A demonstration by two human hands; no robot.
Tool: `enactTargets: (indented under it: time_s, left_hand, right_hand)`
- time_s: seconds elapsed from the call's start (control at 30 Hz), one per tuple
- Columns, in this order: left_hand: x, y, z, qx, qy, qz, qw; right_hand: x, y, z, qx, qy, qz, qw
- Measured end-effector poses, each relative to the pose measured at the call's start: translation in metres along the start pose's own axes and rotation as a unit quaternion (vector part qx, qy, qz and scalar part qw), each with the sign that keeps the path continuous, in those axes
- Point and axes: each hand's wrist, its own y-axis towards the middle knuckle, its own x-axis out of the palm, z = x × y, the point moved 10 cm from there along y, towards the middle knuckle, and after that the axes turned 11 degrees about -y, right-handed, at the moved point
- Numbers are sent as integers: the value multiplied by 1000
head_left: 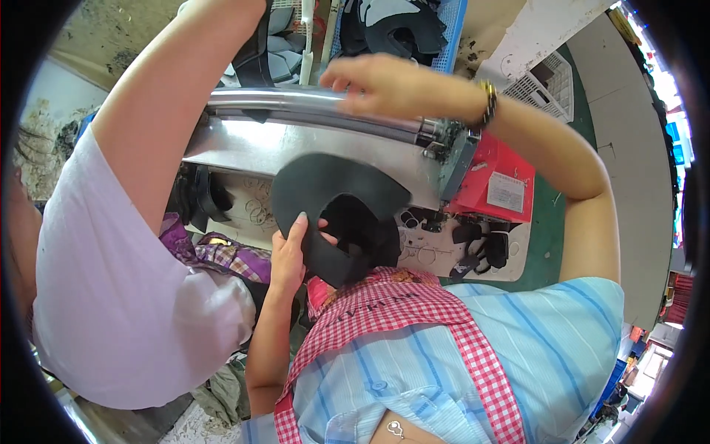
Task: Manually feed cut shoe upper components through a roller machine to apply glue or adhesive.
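Observation:
My left hand (290,255) grips a black, U-shaped shoe upper (325,177) by its left side, thumb on top and fingertips showing through the opening. Its surface is smooth, and more dark material hangs below the curve. Up and to the right, my right hand (370,87) hovers around the shiny metal roller (296,98) of a machine. Its fingers look apart with nothing seen in them, though motion blurs them slightly. The pale metal machine bed (244,144) lies between the roller and the shoe upper.
Beyond the roller stands a blue basket (452,26) of dark cut pieces. A red machine housing (499,174) is at the roller's right end, with a white crate (551,85) farther back. Dark scraps (484,248) lie below. Another person in a white shirt (133,296) reaches across at left.

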Motion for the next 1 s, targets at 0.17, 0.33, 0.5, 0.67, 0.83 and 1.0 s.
enactTargets:
  time_s: [0.17, 0.33, 0.5, 0.67, 0.83, 1.0]
  left_hand:
    - [13, 49, 9, 24, -89, 40, 995]
    - [41, 64, 19, -58, -197, -66, 977]
    - [57, 55, 28, -48, -40, -152, 986]
    - [94, 53, 63, 67, -148, -161, 974]
    - [28, 20, 32, 73, -105, -65, 990]
    - [26, 53, 12, 14, -73, -49, 996]
  right_hand:
    - [40, 34, 61, 139, 131, -174, 966]
    - [63, 46, 99, 145, 87, -178, 969]
    - [9, 66, 96, 54, -60, 22, 997]
    - [43, -1, -53, -59, -311, -2, 949]
    - [-21, -23, -42, -1, -83, -9, 996]
    - [57, 41, 83, 99, 26, -213, 972]
